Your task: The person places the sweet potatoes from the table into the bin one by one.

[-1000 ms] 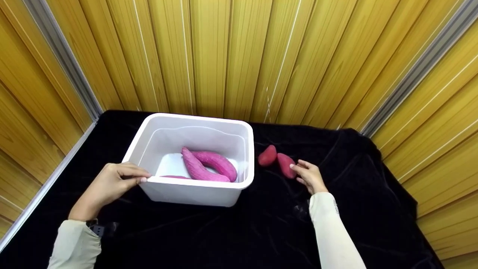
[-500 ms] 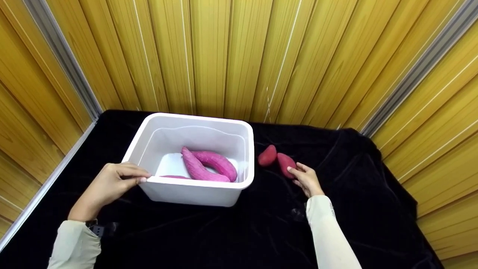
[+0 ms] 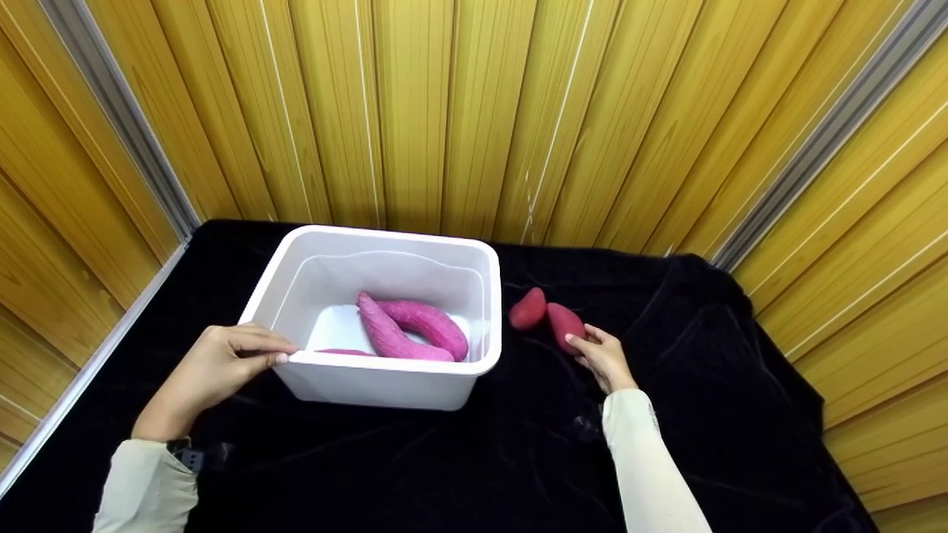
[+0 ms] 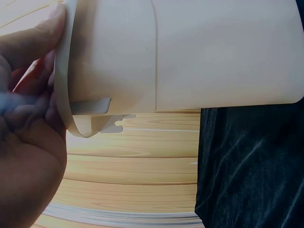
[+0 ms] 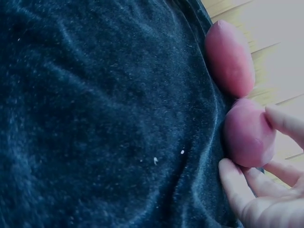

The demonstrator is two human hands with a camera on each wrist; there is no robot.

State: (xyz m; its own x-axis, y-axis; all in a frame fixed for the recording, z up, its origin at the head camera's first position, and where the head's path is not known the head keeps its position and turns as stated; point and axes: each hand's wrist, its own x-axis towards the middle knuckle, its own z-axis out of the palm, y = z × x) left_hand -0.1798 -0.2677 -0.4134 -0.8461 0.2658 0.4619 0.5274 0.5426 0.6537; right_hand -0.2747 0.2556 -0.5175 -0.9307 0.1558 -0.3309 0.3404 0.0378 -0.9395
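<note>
My left hand [image 3: 226,370] pinches the near left corner of a white plastic bin [image 3: 381,381]. Its thumb and fingers are on the rim [image 4: 64,71] in the left wrist view. Long pink sweet potatoes [image 3: 400,337] lie inside the bin, partly hidden by its near wall. To the right of the bin, my right hand [image 3: 606,359] holds a smaller, smooth red sweet potato [image 3: 565,326] between thumb and fingers, close over the black cloth. A second red sweet potato [image 3: 528,309] lies just beyond it, tip to tip with it in the right wrist view [image 5: 230,59].
Black velvety cloth [image 3: 459,466] covers the table and has folds at the right. Yellow wood-patterned panels [image 3: 415,111] stand behind and at both sides, with grey metal strips [image 3: 122,111] at the corners.
My right hand has moved slightly left and down, and its thumb and fingers have closed around the nearer red sweet potato. The left hand keeps its place on the bin rim.
</note>
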